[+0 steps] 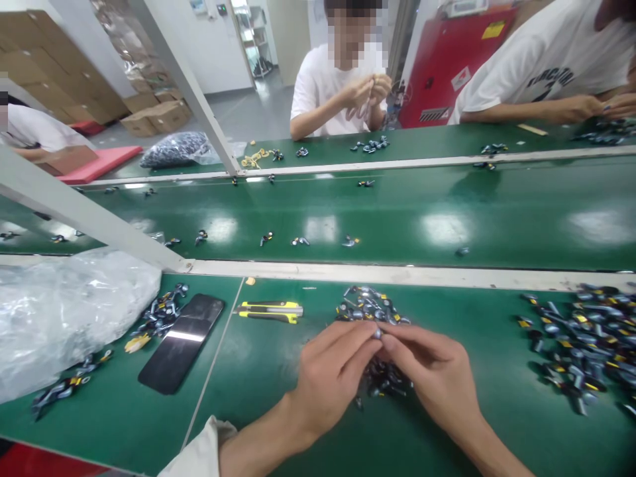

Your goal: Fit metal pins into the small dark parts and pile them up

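Note:
My left hand (pixel 330 374) and my right hand (pixel 430 368) meet fingertip to fingertip over the green bench (pixel 258 391), both pinched on one small dark-and-silver part (pixel 378 333). A heap of the same small parts (pixel 370 308) lies just beyond my fingers, and more of them show under my palms. A larger heap of parts with yellow tags (pixel 581 344) lies to the right.
A black phone (pixel 181 341) and a yellow utility knife (pixel 271 311) lie left of my hands, beside a crumpled clear plastic bag (pixel 64 311). Loose parts ride the green conveyor belt (pixel 397 218). Two people in white shirts handle parts across the belt; a grey frame bar (pixel 89 222) slants over the left.

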`<state>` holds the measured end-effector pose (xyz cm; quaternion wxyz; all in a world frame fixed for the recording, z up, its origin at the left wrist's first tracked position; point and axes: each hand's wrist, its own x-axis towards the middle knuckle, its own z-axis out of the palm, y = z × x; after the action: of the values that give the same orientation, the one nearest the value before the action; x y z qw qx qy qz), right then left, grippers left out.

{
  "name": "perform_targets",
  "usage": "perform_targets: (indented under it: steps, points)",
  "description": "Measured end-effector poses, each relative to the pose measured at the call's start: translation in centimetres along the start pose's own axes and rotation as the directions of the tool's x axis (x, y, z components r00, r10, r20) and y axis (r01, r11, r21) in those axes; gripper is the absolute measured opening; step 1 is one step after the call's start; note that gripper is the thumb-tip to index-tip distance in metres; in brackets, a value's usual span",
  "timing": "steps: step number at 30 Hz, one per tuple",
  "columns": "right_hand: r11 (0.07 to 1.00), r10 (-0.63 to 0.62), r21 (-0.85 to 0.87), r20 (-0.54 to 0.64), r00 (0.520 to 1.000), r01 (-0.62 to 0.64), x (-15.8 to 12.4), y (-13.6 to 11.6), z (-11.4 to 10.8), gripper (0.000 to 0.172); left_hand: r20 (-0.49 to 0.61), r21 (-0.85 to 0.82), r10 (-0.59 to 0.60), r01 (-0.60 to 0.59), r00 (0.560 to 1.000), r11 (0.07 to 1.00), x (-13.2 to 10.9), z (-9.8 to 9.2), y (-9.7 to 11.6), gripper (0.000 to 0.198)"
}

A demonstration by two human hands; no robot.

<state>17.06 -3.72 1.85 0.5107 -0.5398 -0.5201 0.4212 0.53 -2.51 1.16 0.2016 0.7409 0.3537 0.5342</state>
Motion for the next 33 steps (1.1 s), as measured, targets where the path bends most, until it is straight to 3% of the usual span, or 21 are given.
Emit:
perform_targets:
  steps: [5, 7, 11, 16, 23, 33]
  points:
    - [0.989, 0.071, 0.133, -0.006, 0.997, -0.069, 0.2, -0.2, 0.3, 0.013, 0.029, 0.005, 0.079, -0.079, 0.996, 0.997, 0.1, -0.1, -0.2, 0.034]
    - [0.975, 0.113, 0.186, 0.057, 0.992, -0.121, 0.2, 0.1, 0.2, 0.009, 0.033, 0.002, 0.053, -0.053, 0.998, 0.999, 0.4, -0.2, 0.0, 0.032]
    - [0.907, 0.205, 0.325, 0.215, 0.955, -0.268, 0.6, 1.2, -0.1, 0.019, 0.035, -0.005, 0.017, -0.017, 0.999, 1.000, 0.9, -0.5, 0.2, 0.028]
    - [0.780, 0.320, 0.467, 0.276, 0.906, -0.417, 0.8, 1.8, -0.1, 0.019, 0.056, -0.073, -0.130, 0.134, 0.990, 0.988, 0.8, -0.6, 0.4, 0.028]
    - [0.907, 0.249, 0.308, 0.159, 0.955, -0.288, 0.4, 0.9, 0.1, 0.015, 0.095, -0.131, -0.393, 0.403, 0.915, 0.906, 0.8, -0.2, 1.1, 0.025]
    - [0.972, 0.154, 0.185, -0.020, 0.988, -0.148, 0.1, 0.4, 0.4, 0.009, 0.081, -0.121, -0.221, 0.230, 0.972, 0.966, 0.2, -0.1, 0.9, 0.032]
